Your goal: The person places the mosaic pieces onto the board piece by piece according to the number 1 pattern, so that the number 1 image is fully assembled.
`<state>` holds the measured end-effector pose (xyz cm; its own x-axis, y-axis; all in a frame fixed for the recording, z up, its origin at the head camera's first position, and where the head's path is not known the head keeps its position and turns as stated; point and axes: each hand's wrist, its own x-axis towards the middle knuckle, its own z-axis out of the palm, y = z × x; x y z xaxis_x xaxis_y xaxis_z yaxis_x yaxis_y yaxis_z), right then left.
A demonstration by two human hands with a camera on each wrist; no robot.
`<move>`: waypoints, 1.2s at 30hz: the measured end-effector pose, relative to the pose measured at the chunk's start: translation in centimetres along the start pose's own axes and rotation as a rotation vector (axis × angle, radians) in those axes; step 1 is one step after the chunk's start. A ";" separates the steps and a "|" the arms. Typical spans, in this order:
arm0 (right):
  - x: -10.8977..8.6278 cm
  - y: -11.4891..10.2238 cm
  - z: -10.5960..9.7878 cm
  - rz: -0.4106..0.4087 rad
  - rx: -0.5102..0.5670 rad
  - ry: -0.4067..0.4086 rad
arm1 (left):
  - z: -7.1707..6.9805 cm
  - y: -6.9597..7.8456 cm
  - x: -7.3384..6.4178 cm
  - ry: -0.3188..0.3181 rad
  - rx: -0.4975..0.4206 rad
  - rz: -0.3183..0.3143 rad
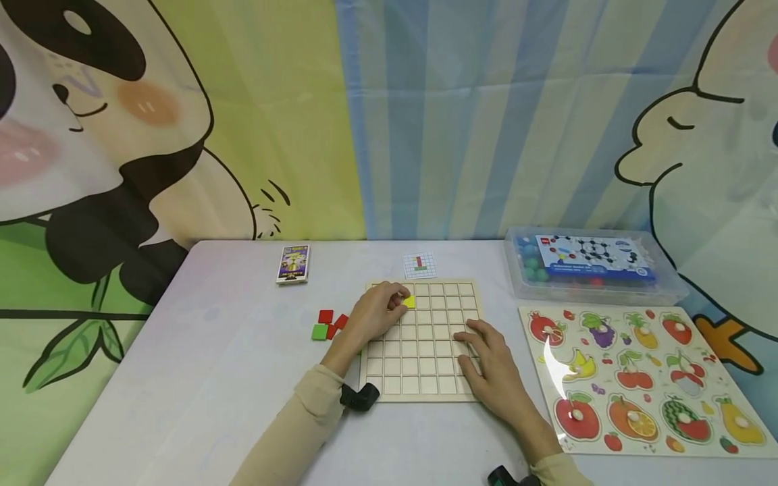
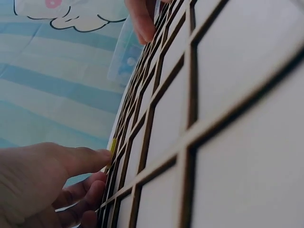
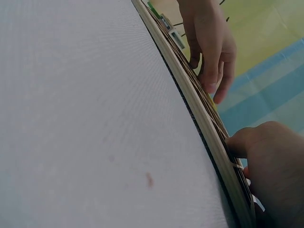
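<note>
A wooden grid board (image 1: 419, 365) lies flat on the table in the head view. My left hand (image 1: 378, 312) is over its upper left part, with thumb and fingertips at a small yellow square tile (image 1: 410, 302). In the left wrist view the thumb tip meets the edge of the yellow tile (image 2: 113, 145), and the other fingers curl in beside it, low over the grid. At the board's right edge, my right hand (image 1: 495, 370) rests with thumb and fingers spread on the squares and rim. The right wrist view shows its thumb (image 3: 240, 144) at the rim.
Red tiles (image 1: 325, 316) and a green tile (image 1: 319, 332) lie left of the board. Behind it is a small pattern card (image 1: 419, 265); a card box (image 1: 294, 264) stands back left. At right are a clear plastic case (image 1: 595, 270) and a fruit puzzle board (image 1: 644, 405).
</note>
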<state>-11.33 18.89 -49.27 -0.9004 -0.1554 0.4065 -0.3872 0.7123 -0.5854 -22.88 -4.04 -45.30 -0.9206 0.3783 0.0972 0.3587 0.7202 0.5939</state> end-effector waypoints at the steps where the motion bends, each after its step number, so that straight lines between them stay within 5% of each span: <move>1: 0.0 0.0 0.0 -0.001 0.001 -0.001 | -0.1 0.0 -0.1 -0.006 -0.010 0.007; 9: 0.1 -0.1 -0.1 0.005 -0.012 -0.002 | -2.6 -1.6 -0.5 -0.144 -0.106 0.129; 23: 0.1 -0.2 -0.1 0.006 -0.014 0.001 | -8.8 -6.0 -2.3 -0.261 -0.096 -0.107; 31: 0.1 -0.2 -0.1 -0.003 -0.020 -0.001 | -10.5 -8.0 -3.7 -0.263 -0.009 -0.186; 36: 0.1 -0.1 -0.1 -0.011 -0.018 0.001 | -11.1 -8.6 -4.2 -0.285 -0.001 -0.183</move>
<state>-11.37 18.85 -49.08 -0.8960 -0.1623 0.4134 -0.3930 0.7231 -0.5680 -23.83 -18.26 -41.98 -0.8892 0.3902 -0.2388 0.1910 0.7909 0.5814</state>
